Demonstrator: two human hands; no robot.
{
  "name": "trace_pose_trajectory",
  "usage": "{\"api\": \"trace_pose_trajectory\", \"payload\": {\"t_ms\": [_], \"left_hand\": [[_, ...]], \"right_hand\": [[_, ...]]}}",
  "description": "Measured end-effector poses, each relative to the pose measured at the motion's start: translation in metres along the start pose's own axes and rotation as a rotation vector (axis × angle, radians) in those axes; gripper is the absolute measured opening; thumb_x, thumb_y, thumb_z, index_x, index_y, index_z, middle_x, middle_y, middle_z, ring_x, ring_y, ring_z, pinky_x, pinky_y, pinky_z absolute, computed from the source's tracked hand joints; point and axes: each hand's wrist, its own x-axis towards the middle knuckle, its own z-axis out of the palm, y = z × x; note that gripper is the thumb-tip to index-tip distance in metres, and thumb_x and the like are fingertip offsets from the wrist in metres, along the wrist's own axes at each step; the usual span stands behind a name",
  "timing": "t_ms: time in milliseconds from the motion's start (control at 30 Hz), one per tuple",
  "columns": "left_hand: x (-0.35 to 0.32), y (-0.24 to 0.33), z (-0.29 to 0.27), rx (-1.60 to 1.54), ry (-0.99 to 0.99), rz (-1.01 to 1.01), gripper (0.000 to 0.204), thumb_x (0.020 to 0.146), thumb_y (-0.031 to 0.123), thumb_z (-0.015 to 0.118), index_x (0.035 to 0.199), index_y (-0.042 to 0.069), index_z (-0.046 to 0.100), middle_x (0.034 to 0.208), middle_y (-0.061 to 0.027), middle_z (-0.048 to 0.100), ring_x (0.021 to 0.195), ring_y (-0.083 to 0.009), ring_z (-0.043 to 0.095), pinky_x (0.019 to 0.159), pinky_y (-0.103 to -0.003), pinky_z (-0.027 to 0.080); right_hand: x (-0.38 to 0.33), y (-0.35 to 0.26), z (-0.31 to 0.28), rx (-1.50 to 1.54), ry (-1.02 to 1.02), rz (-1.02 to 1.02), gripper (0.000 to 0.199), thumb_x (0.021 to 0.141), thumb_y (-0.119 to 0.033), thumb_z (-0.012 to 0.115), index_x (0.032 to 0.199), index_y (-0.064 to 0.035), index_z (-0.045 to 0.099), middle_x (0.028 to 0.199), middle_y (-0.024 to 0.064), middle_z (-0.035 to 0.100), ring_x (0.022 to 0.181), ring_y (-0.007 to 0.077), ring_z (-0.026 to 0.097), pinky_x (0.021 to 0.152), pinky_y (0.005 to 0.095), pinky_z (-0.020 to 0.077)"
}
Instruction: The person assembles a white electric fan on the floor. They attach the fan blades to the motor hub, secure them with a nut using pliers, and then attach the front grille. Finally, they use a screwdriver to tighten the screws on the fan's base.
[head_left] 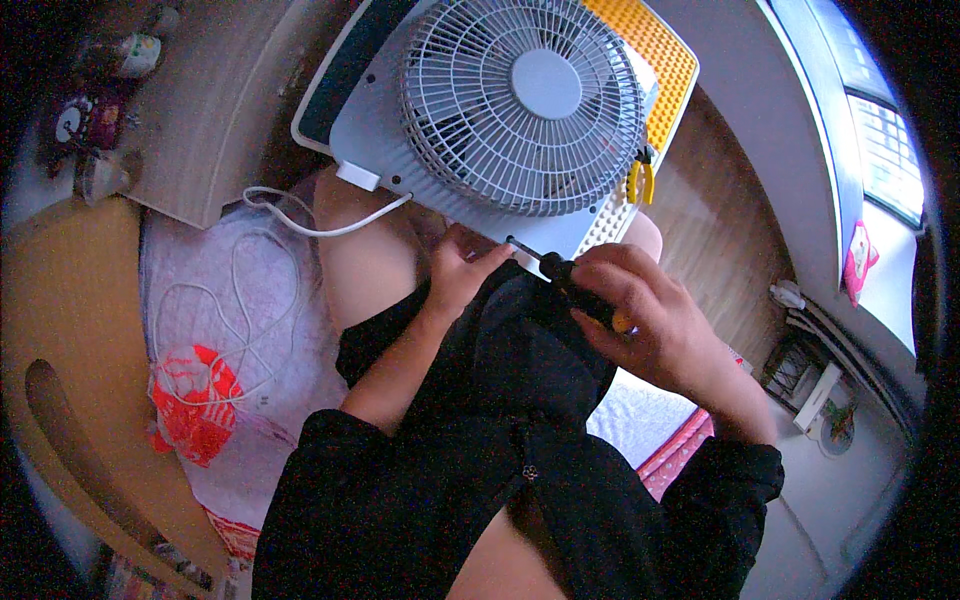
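A grey box fan [370,135] with a round wire grille lies face up over my knees. My right hand [645,305] is closed around the dark handle of a screwdriver [570,285]. The screwdriver's thin shaft slants to the fan's near edge, its tip by a small dark hole. At that edge, beside the tip, is my left hand [465,272], its thumb stretched toward the shaft. Its fingers bend at the fan's rim and are partly hidden. From the housing a white power cord [340,232] runs left onto the bed.
Yellow-handled pliers [641,182] lie right of the grille. Under the fan is a board with a yellow studded strip [675,65]. The cord coils on the bedding [200,260] near a red-and-white plastic bag [195,400]. A wooden headboard [90,330] stands left, a window [890,165] right.
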Motion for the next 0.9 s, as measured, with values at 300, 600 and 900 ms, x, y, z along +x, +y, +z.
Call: {"api": "trace_pose_trajectory", "payload": {"t_ms": [300, 600, 900], "left_hand": [[0.007, -0.01, 0.005, -0.042, 0.041, 0.087, 0.039, 0.071, 0.005, 0.071, 0.101, 0.0, 0.047, 0.092, -0.0054, 0.057, 0.085, -0.0127, 0.056, 0.077, -0.027, 0.046], [0.002, 0.002, 0.008, 0.003, 0.052, 0.045, 0.051, 0.071, 0.01, 0.072, 0.115, 0.002, 0.048, 0.112, -0.0045, 0.054, 0.103, -0.0182, 0.05, 0.093, -0.033, 0.037], [0.002, 0.003, 0.007, 0.046, 0.044, -0.036, 0.053, 0.071, 0.015, 0.073, 0.116, 0.003, 0.049, 0.112, -0.0053, 0.054, 0.102, -0.0192, 0.051, 0.091, -0.033, 0.038]], "right_hand": [[0.023, -0.002, -0.012, -0.489, -0.051, -0.222, 0.037, 0.074, -0.02, 0.066, 0.102, -0.0042, 0.047, 0.082, 0.011, 0.05, 0.069, 0.0285, 0.058, 0.059, 0.0371, 0.0484], [0.027, -0.015, -0.017, -0.576, -0.294, -0.007, 0.033, 0.081, -0.029, 0.056, 0.101, -0.005, 0.048, 0.092, 0.0132, 0.047, 0.08, 0.0258, 0.058, 0.053, 0.0353, 0.0496], [0.026, -0.016, -0.015, -0.685, -0.331, -0.074, 0.043, 0.08, -0.02, 0.063, 0.114, -0.0067, 0.041, 0.103, 0.0169, 0.045, 0.088, 0.0309, 0.057, 0.067, 0.0362, 0.0519]]}}
